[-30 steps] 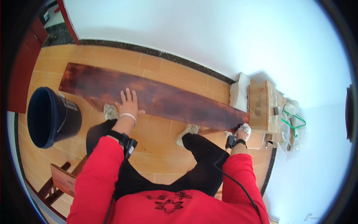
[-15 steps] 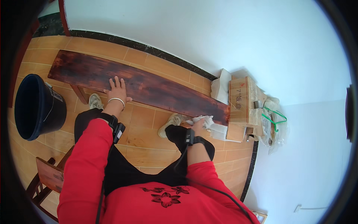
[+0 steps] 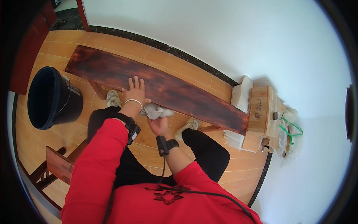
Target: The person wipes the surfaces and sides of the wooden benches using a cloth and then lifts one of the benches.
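A long dark-brown wooden bench (image 3: 194,100) stretches across in front of me, its top streaked with reddish patches. My left hand (image 3: 136,91) rests flat on it near the front edge, fingers spread, a bangle at the wrist. Just right of it, at the bench's near edge, my right hand (image 3: 159,126) grips a crumpled grey-white cloth (image 3: 157,111). The palm is turned partly upward, and the cloth hides most of the fingers.
A dark blue bucket (image 3: 76,106) stands on the tiled floor at the left, near a wooden chair (image 3: 59,164). Cardboard boxes (image 3: 260,110) and a green hanger (image 3: 292,132) crowd the bench's right end. A white wall (image 3: 209,33) runs behind.
My right hand has brought the cloth leftward along the bench's near edge, from its right end to beside my left hand. The left hand stays flat on the bench; the view has shifted.
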`<state>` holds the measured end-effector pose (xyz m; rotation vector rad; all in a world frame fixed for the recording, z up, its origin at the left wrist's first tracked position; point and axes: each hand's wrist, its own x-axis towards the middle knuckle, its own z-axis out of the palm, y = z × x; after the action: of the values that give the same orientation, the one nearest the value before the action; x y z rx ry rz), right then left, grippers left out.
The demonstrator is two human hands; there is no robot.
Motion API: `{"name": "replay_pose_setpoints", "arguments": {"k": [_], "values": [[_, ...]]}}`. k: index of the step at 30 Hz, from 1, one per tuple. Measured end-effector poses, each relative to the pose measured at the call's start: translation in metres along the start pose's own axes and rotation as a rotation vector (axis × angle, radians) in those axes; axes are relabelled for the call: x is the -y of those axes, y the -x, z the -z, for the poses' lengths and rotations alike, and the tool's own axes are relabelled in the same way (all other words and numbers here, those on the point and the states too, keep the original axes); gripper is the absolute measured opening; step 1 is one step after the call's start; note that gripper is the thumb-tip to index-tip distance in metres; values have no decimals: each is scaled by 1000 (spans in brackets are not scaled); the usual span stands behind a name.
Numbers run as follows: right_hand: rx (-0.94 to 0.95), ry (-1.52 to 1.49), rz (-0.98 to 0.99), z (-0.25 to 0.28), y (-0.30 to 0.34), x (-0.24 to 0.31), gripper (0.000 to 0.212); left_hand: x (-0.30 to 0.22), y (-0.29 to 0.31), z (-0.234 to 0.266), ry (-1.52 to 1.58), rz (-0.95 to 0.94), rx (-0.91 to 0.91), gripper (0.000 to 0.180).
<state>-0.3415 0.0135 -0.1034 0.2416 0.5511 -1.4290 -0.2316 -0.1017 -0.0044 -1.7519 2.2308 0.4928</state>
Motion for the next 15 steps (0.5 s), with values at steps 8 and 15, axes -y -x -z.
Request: {"name": "replay_pose_setpoints", "arguments": {"k": [8, 15], "values": [[-18, 291, -19, -13, 57, 35, 35, 2, 2, 0, 53, 17, 1, 99], [42, 746, 234, -86, 76, 61, 41, 9, 6, 9, 173, -1, -5, 86]]}}
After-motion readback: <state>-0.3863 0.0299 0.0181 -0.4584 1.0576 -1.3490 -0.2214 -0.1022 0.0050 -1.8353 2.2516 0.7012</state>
